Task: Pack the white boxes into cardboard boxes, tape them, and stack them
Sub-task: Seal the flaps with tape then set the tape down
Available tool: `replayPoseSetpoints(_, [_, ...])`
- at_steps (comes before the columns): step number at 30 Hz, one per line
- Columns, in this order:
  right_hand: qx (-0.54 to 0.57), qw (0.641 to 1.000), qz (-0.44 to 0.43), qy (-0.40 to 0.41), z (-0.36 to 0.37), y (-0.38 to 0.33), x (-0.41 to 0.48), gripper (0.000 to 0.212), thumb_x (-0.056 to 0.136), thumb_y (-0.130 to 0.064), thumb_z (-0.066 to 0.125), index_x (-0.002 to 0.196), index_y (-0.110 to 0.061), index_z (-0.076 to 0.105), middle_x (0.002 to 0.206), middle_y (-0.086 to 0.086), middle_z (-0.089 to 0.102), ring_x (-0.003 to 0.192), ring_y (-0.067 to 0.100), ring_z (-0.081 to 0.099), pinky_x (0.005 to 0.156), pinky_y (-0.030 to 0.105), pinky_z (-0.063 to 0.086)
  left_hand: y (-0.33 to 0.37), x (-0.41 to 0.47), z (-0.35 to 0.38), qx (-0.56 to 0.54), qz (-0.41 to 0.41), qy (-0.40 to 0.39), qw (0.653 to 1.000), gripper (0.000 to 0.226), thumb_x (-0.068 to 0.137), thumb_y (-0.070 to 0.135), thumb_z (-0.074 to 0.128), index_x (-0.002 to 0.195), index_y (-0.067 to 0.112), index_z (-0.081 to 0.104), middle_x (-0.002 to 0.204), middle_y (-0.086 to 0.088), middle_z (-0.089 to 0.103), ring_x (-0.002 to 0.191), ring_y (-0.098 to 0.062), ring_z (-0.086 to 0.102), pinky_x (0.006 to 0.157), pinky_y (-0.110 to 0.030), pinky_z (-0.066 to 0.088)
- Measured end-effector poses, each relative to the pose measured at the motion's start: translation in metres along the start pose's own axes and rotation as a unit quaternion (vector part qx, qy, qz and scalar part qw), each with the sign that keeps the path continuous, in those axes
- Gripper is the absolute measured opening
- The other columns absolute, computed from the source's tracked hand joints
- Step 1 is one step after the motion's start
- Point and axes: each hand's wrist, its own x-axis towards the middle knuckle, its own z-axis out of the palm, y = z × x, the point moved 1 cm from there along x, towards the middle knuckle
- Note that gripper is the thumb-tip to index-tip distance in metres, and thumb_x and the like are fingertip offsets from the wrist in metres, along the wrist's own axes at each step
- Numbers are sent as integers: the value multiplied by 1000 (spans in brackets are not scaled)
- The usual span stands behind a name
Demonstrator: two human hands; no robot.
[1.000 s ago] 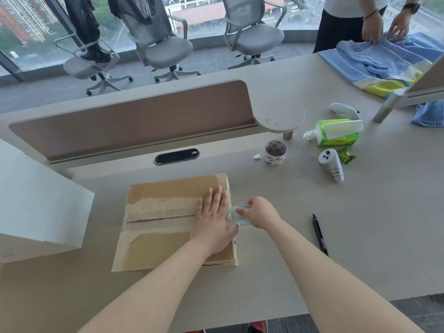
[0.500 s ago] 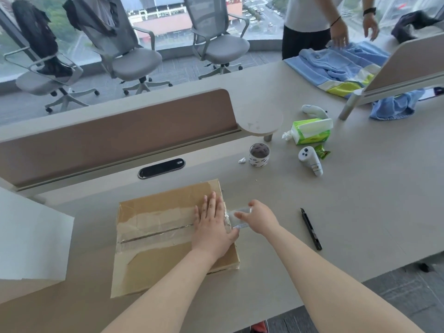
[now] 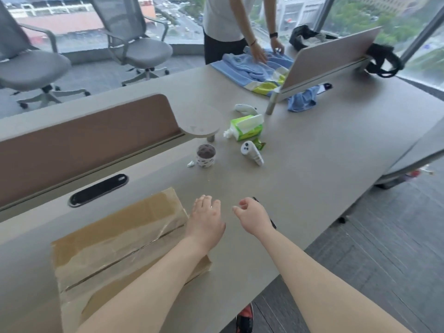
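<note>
With the tape [image 3: 108, 251] released, the left hand [image 3: 205, 219], fingers straight, and the empty right hand [image 3: 254, 218], fingers loosely curled, leave the cardboard box [image 3: 134, 219] on the surface [image 3: 312, 176] seemingly sealed, ready for stacking.

Wearer: left hand [image 3: 206, 222] and right hand [image 3: 255, 218] are showing bare, and both forearms are running uncovered from the wrists to the frame's bottom. A small bright glint is sitting on one left finger [image 3: 211, 207]; ring or reflection, cannot tell. Just below the near edge of the table [image 3: 312, 188], one shoe [image 3: 245, 317] is showing, red and black.
</note>
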Motion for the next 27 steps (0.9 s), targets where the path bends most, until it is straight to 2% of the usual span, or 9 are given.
replayPoseSetpoints(4, [14,999,17,38,-20,23,14,36,95,-35,60,120,-9,61,120,7,67,110,24,61,92,31,46,23,26,4,-25,22,-30,999,44,89,33,56,129,13,51,128,-6,51,124,-24,44,104,-31,33])
replayPoseSetpoints(10, [-53,996,47,60,-40,75,55,19,93,-31,58,102,-17,66,106,5,70,100,26,63,79,31,49,56,71,35,-56,-9,-73,996,42,95,34,56,131,13,51,129,-7,51,122,-25,47,101,-32,36])
replayPoseSetpoints(17, [-172,984,41,33,-32,118,106,28,95,-32,57,116,-15,64,119,7,60,116,27,55,89,33,46,81,107,72,-60,-51,-119,990,40,96,33,55,131,14,51,128,-6,52,124,-25,49,101,-37,41])
replayPoseSetpoints(21, [-216,976,26,24,-22,127,119,19,95,-28,58,105,-13,65,114,7,61,111,28,56,82,34,47,84,114,83,-52,-73,-126,988,40,97,34,55,132,15,50,128,-6,52,124,-25,48,102,-37,41])
replayPoseSetpoints(24, [-235,972,26,5,-16,132,124,16,95,-20,53,104,-13,64,114,7,62,111,27,57,83,34,48,82,114,85,-52,-87,-129,986,41,97,33,55,134,16,50,129,-5,52,124,-24,49,100,-36,42])
replayPoseSetpoints(27, [-230,972,36,-29,-18,130,125,18,94,-22,55,106,-11,63,115,9,64,110,29,60,80,32,48,80,113,82,-43,-91,-131,986,40,98,33,53,134,16,51,129,-3,51,123,-23,48,99,-36,42])
